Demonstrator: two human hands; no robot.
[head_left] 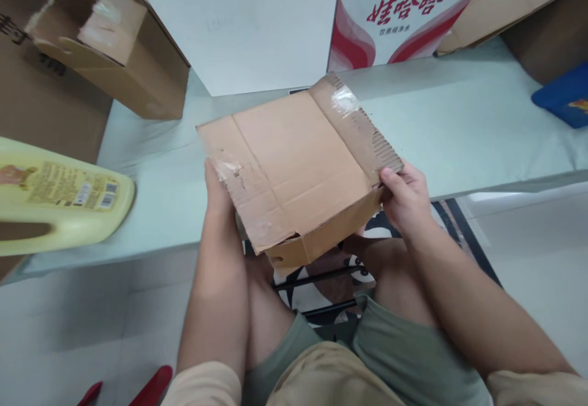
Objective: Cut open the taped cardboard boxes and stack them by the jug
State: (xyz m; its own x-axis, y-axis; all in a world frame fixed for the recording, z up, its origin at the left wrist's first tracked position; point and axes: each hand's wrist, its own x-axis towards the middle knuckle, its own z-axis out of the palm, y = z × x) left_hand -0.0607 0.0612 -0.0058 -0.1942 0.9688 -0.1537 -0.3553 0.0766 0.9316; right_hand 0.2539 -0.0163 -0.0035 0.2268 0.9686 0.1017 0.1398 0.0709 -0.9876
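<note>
Both hands grip a cardboard box (pixel 294 155) across the front edge of the bench (pixel 478 130), its near side over the person's lap. The right hand (pixel 408 198) pinches a torn, taped flap at one corner, thumb on top; the left hand (pixel 218 185) is curled against the opposite side, its fingers mostly hidden. A yellow jug (pixel 87 210) lies along the bench's front edge at left; a white carton (pixel 261 20) stands toward the back edge.
</note>
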